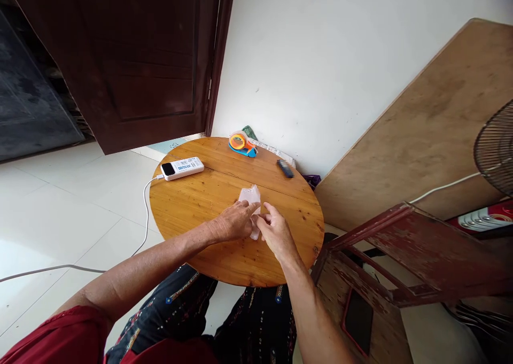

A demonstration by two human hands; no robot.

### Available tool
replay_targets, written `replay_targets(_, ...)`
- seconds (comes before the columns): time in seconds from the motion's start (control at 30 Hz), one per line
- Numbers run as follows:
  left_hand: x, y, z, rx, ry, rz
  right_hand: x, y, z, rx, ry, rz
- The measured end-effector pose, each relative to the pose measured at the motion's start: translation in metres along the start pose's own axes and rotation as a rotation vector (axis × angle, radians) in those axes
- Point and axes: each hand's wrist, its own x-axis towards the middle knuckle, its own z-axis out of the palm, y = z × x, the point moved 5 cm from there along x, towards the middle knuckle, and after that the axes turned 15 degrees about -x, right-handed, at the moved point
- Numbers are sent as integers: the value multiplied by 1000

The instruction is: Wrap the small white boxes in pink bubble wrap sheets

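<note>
A small, whitish, translucent plastic bag (249,194) lies crumpled on the round wooden table (184,203) in front of me. My left hand (236,221) is over its middle, the index finger stretched across it and the other fingers curled against it. From the right, my right hand (275,229) meets the bag's edge with thumb and fingertips pinched together, its index finger raised. Both hands nearly touch each other. The lower part of the bag shows just beneath the fingers; whatever is inside it I cannot make out.
A white power bank (184,169) with a cable is at the table's left. Toward the wall are a tape dispenser (242,144) and a dark blurred object (285,168). A wooden chair (360,289) holding a phone (358,321) stands right, below a fan (497,150).
</note>
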Motion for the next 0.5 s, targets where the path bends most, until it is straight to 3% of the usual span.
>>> replay_targets(0.13, -3, -5, -2, -140, 58, -22, -9, -7, -5, 63, -142, -32)
replay_targets(0.33, -13, -21, 0, -439, 198, -125, -14, -12, -4, -103, -192, -201)
replay_targets(0.5, -13, -14, 4, -324, 272, -162, -11, -18, -6, -209, -233, -271)
